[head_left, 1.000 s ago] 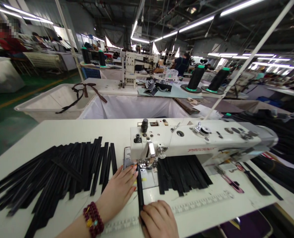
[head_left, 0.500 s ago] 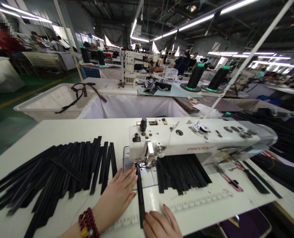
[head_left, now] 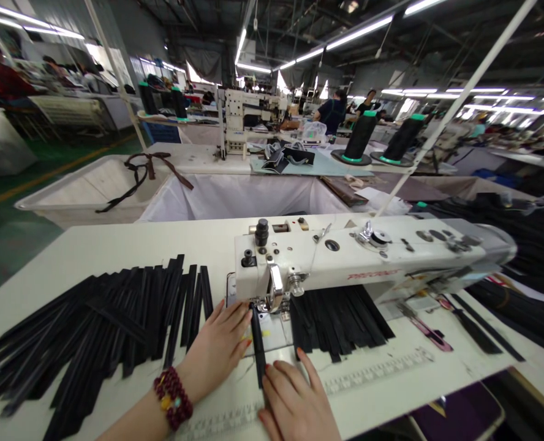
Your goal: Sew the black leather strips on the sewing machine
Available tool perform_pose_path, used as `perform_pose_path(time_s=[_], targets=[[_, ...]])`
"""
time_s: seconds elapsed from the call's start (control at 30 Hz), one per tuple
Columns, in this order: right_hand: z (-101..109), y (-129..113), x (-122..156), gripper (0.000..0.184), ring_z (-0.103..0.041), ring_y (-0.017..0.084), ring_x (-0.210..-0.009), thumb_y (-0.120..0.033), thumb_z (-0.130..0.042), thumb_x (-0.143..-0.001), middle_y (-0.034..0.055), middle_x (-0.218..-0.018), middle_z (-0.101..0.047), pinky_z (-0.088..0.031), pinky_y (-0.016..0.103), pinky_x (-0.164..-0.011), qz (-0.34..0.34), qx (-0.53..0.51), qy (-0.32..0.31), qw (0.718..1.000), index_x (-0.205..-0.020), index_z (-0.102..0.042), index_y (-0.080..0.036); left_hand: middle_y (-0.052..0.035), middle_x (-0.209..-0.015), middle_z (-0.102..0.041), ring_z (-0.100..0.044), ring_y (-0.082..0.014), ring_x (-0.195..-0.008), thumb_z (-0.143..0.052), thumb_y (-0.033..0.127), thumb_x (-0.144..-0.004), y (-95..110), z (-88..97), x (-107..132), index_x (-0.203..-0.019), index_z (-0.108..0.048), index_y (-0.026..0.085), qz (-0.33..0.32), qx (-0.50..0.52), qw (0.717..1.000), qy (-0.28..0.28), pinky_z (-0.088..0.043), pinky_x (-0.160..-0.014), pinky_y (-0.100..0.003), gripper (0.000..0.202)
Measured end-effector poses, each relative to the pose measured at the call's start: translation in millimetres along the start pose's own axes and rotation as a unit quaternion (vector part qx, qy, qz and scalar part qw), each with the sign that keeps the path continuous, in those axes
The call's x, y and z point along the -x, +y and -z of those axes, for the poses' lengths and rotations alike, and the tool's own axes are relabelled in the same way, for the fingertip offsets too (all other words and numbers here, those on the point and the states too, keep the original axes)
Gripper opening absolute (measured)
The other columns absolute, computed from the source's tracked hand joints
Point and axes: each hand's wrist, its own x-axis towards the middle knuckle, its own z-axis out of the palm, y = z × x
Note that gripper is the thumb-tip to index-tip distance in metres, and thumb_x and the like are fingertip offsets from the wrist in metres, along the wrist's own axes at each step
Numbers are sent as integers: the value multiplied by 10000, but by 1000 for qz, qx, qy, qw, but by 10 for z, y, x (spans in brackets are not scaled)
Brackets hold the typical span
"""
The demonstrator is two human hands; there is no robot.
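A narrow black strip lies on the white table, its far end under the presser foot of the white sewing machine. My left hand, with a dark red bead bracelet on the wrist, rests flat beside the strip's left edge, fingers stretched toward the needle. My right hand lies flat on the table at the strip's near end, fingers spread, fingertips against the strip.
A large fan of black strips covers the table at the left. More black strips are stacked right of the needle. Pink-handled snips lie at the right. Black thread cones, other machines and people fill the background.
The strip has fed further under the presser foot and looks shorter. My right hand went from curled over the strip's end to flat and moved forward. The left hand stayed beside the strip.
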Motion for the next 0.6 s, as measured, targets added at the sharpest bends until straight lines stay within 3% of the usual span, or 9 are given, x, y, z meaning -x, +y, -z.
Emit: perform_pose_path(time_s=[0.23, 0.37, 0.6], targets=[[-93, 98, -165, 185, -621, 190, -968, -209, -510, -1007, 49, -1005, -717, -112, 441, -1242, -10, 17, -30, 999, -1041, -683, -153, -127, -1259, -694, -590, -291, -1227, -464, 288, -994, -52, 20, -62, -1267, -654, 154, 4, 11, 1000, -12, -401, -1126, -510, 360], [-154, 172, -222, 286, -606, 217, -1001, -64, -442, -952, 84, -1032, -704, -178, 496, -1216, -5, 15, -52, 999, -1093, -683, -124, -134, -1218, -698, -596, -304, -1206, -478, 257, -972, -67, -9, -70, -1253, -648, 146, 1, 15, 1000, -6, -419, -1108, -524, 346], [-216, 297, -390, 218, -590, 234, -1014, -82, -522, -941, 95, -1064, -692, -209, 515, -1197, 16, 43, -97, 994, -1077, -688, -122, -130, -1178, -699, -594, -316, -1191, -501, 222, -956, -98, -64, -77, -1284, -627, 143, -6, 23, 1000, 6, -428, -1092, -532, 360]])
